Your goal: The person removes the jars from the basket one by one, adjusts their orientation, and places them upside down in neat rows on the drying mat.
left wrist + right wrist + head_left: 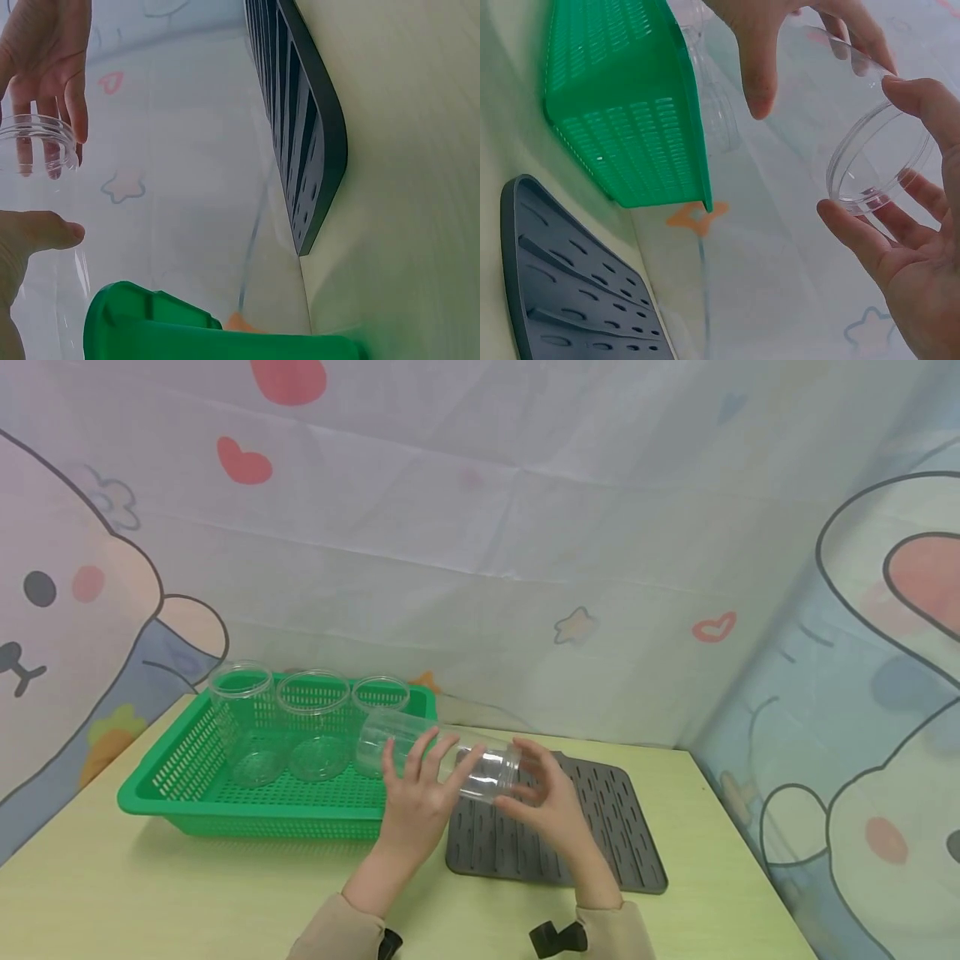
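A clear plastic jar (pixel 489 770) is held in the air, almost on its side, its open mouth toward the right and its base over the right end of the green basket (pixel 285 811). My left hand (pixel 420 797) holds the jar's body with fingers spread across it; its thumb is hidden in the head view. At the mouth end, my right hand (pixel 551 797) grips the rim, thumb on one side and fingers on the other, as the right wrist view shows. Inside the basket stand three clear jars, upright: a left one (pixel 242 727), a middle one (pixel 315 735) and a right one (pixel 381 692).
A dark grey slotted mat (pixel 517 856) lies on the pale yellow table (pixel 247 893), right of the basket and below the hands. Behind the table hangs a printed cloth (pixel 480 527), with more cloth at the right side.
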`<act>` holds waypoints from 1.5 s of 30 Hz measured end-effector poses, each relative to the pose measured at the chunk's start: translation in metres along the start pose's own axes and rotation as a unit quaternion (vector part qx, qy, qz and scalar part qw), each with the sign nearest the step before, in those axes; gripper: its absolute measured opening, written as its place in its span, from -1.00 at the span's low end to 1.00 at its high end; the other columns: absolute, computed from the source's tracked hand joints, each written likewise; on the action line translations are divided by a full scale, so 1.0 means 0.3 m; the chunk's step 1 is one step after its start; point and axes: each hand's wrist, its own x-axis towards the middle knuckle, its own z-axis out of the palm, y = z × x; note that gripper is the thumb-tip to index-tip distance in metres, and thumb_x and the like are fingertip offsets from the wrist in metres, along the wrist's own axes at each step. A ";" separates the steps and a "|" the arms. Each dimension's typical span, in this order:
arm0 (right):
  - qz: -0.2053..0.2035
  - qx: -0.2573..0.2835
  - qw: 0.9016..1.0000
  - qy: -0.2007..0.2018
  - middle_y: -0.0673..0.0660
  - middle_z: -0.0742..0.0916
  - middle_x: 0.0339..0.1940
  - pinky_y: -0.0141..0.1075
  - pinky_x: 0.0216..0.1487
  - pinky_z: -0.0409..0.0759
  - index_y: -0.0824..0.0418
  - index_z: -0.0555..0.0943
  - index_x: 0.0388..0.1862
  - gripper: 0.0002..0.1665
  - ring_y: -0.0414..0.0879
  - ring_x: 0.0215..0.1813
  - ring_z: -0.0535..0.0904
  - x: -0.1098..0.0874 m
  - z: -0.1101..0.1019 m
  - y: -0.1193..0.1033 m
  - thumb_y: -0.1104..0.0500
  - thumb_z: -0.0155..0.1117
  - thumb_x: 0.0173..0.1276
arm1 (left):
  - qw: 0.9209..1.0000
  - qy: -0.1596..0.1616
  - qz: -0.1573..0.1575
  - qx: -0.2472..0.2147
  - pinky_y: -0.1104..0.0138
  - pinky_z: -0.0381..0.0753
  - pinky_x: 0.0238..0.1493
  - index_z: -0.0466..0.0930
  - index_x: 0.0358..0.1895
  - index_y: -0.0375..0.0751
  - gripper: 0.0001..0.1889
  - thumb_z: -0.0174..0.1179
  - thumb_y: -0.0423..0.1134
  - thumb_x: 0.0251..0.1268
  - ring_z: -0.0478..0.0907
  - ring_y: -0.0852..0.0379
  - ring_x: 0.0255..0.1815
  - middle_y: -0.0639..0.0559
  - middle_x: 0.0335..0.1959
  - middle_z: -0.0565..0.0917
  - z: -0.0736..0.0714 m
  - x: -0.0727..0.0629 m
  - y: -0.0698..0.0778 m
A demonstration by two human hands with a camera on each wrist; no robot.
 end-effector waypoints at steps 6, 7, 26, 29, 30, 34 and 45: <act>0.001 0.005 1.000 0.015 0.30 0.40 0.41 -0.24 0.15 0.63 0.22 0.30 0.43 -0.12 0.28 0.38 0.39 -0.001 -0.002 -0.002 0.35 0.46 0.14 | 0.999 -0.022 -0.012 -0.048 -0.36 0.42 0.06 0.49 0.21 0.08 -0.09 0.68 -0.23 -0.47 0.42 -0.18 0.24 -0.05 0.09 0.53 -0.010 0.006 -0.007; 0.003 0.005 1.000 0.018 0.29 0.40 0.41 -0.23 0.16 0.62 0.22 0.30 0.42 -0.13 0.28 0.38 0.39 -0.001 -0.004 -0.001 0.35 0.46 0.14 | 0.997 -0.028 -0.016 -0.067 -0.38 0.40 0.07 0.48 0.22 0.06 -0.05 0.70 -0.21 -0.51 0.41 -0.19 0.26 -0.06 0.10 0.53 -0.014 0.009 -0.009; 0.031 0.050 0.993 0.106 0.21 0.38 0.42 -0.41 0.06 0.63 0.24 0.23 0.45 -0.16 -0.06 0.27 0.52 -0.020 -0.078 -0.037 0.46 0.31 0.22 | 0.704 0.028 -0.458 -0.543 0.00 0.04 0.53 0.00 0.54 -0.03 0.09 0.48 -0.47 -0.06 0.02 0.12 0.56 0.14 0.52 0.15 -0.103 0.075 -0.099; 0.021 0.062 0.992 0.107 0.17 0.41 0.37 -0.41 0.05 0.64 0.29 0.22 0.45 -0.17 -0.19 0.24 0.51 -0.018 -0.076 -0.039 0.46 0.29 0.22 | 0.615 0.025 -0.511 -0.601 0.03 0.09 0.53 -0.20 0.56 0.16 0.16 0.39 -0.56 0.02 0.00 0.12 0.58 0.20 0.55 0.07 -0.114 0.082 -0.114; 0.017 0.066 0.992 0.106 0.14 0.42 0.36 -0.41 0.04 0.64 0.31 0.22 0.45 -0.17 -0.20 0.25 0.51 -0.016 -0.074 -0.039 0.47 0.29 0.22 | 0.584 0.023 -0.523 -0.621 0.04 0.11 0.53 -0.25 0.55 0.20 0.16 0.38 -0.54 0.06 0.02 0.11 0.58 0.19 0.56 0.05 -0.116 0.082 -0.118; 0.003 0.087 0.991 0.102 0.02 0.48 0.30 -0.40 0.05 0.64 0.39 0.20 0.44 -0.18 -0.20 0.24 0.52 -0.009 -0.059 -0.036 0.50 0.27 0.20 | 0.470 0.032 -0.545 -0.694 -0.03 0.13 0.52 -0.42 0.56 0.21 0.14 0.34 -0.37 0.21 0.05 -0.05 0.57 0.05 0.59 -0.04 -0.119 0.081 -0.129; -0.011 0.147 0.985 0.087 0.02 0.49 0.31 -0.37 0.08 0.64 0.36 0.21 0.44 -0.19 -0.25 0.23 0.51 -0.004 -0.010 -0.033 0.48 0.25 0.20 | 0.298 0.034 -0.494 -0.816 -0.21 -0.25 0.52 -0.51 0.57 0.19 0.31 0.48 0.03 0.03 -0.29 -0.21 0.62 -0.08 0.63 -0.28 -0.099 0.059 -0.106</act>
